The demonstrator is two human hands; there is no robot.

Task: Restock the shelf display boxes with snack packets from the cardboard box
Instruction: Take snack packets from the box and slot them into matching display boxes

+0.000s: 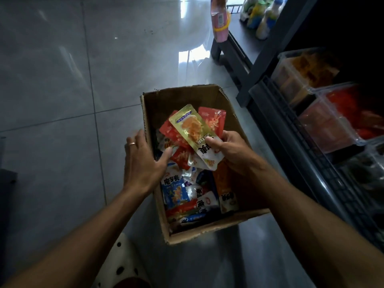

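Nearest, at the bottom edge, a white cloth with black dots (122,265) shows between the two forearms. Above it an open cardboard box (205,231) sits on the grey tiled floor (62,90), filled with a loose heap of snack packets (187,196) in blue, white, red and orange. The left hand (143,161) hangs over the box's left wall with fingers straight and spread, a ring (131,144) on one finger, the thumb tip touching a red packet in the heap. The right hand (232,148) is over the middle of the box and grips a fan of packets, thumb pressed on top: a gold packet (191,125) in front, red packets (214,119) behind it (how many I cannot tell). To the right stands a dark shelf (295,146) holding clear display boxes (332,129), one with orange contents, one with red. Farther off, bottles (264,17) stand on a low shelf, and a pink pack (220,17) hangs at the top
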